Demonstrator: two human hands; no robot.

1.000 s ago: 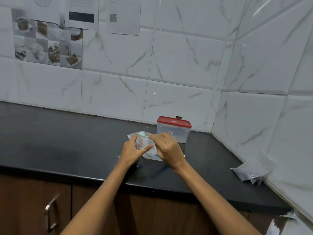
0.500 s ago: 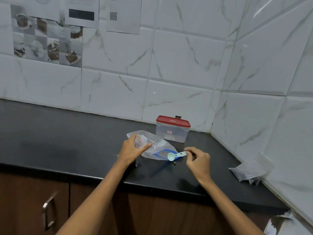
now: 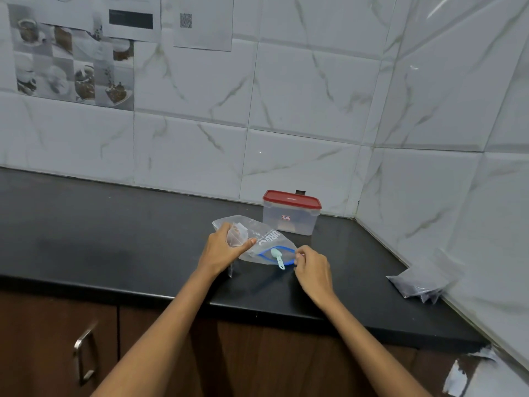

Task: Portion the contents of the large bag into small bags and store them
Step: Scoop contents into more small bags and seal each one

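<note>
Large bag (image 3: 267, 242) lay on the black bench (image 3: 114, 233), a pale green scoop (image 3: 277, 257) at its blue-edged mouth. My left hand (image 3: 221, 249) pinched a small bag (image 3: 236, 237); my right hand (image 3: 313, 267) pinched the mouth's corner. Behind stood a red-lidded container (image 3: 290, 214).

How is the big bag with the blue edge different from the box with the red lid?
The big bag is soft and crinkly and lies flat on the counter; the box is stiff and stands upright. The bag has a blue strip; the box has a red lid. The left hand and the right hand are on the bag; nobody touches the box. Both are see-through plastic.
</note>
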